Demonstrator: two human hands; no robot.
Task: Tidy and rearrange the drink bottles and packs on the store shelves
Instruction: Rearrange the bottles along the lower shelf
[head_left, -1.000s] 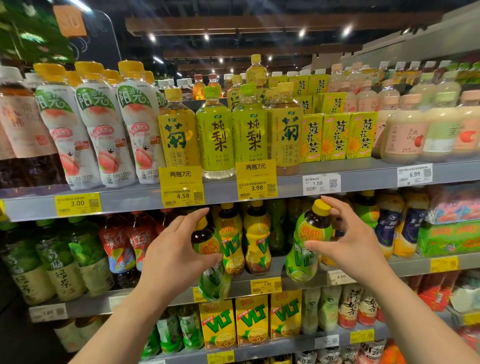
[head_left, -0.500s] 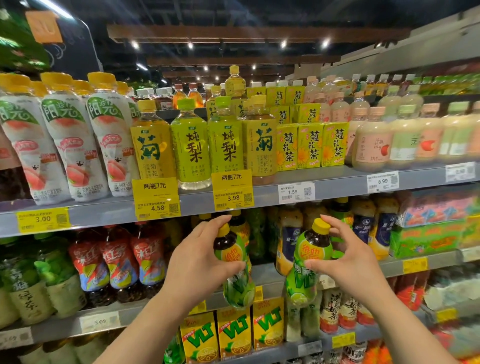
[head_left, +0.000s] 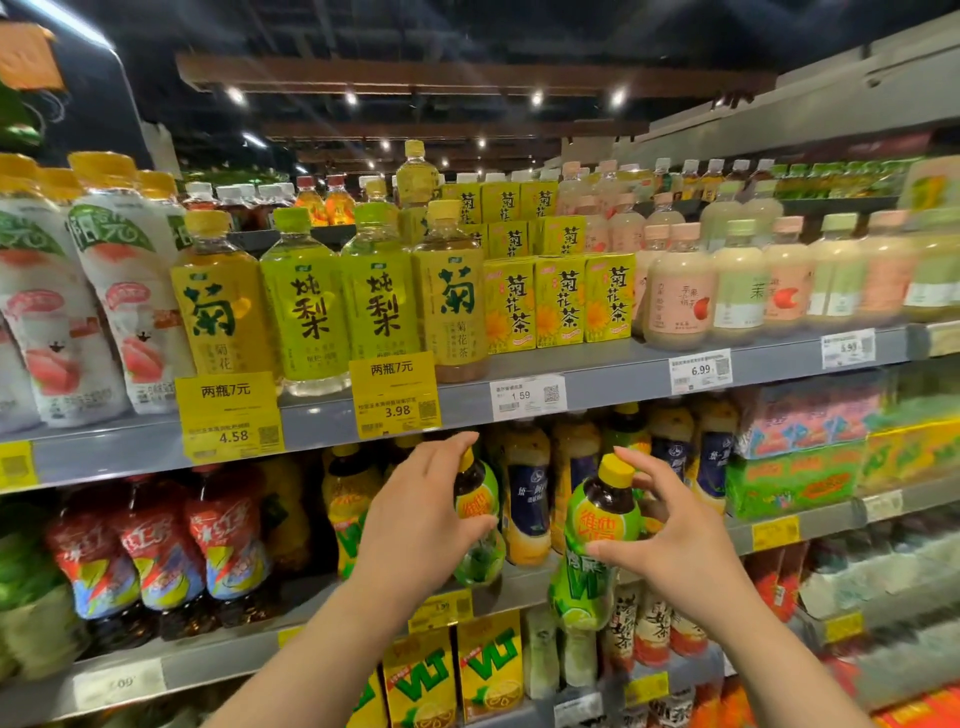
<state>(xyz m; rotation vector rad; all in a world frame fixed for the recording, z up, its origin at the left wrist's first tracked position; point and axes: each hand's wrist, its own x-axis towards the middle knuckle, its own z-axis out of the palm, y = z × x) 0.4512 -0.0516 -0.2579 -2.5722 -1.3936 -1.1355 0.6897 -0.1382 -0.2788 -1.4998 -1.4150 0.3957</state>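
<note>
My left hand (head_left: 415, 525) grips a dark lemon-tea bottle (head_left: 477, 519) with a green label and yellow cap, held in front of the middle shelf (head_left: 800, 525). My right hand (head_left: 670, 545) holds a second bottle of the same kind (head_left: 597, 540), thumb on its label and fingers behind its neck; its base hangs below the shelf edge. The two bottles are side by side, a short gap apart. More yellow-capped bottles (head_left: 530, 493) stand on the shelf right behind them.
The upper shelf (head_left: 597, 379) carries yellow and green tea bottles (head_left: 306, 306), chrysanthemum tea cartons (head_left: 561, 301) and pale milky bottles (head_left: 737, 280). Red iced-tea bottles (head_left: 156, 551) stand at the middle left. Yellow lemon-tea cartons (head_left: 488, 670) sit on the shelf below. Yellow price tags (head_left: 228, 415) hang from the edges.
Both hands have carried their bottles to the right along the middle shelf and slightly upward, and my view has turned with them. The grips are unchanged.
</note>
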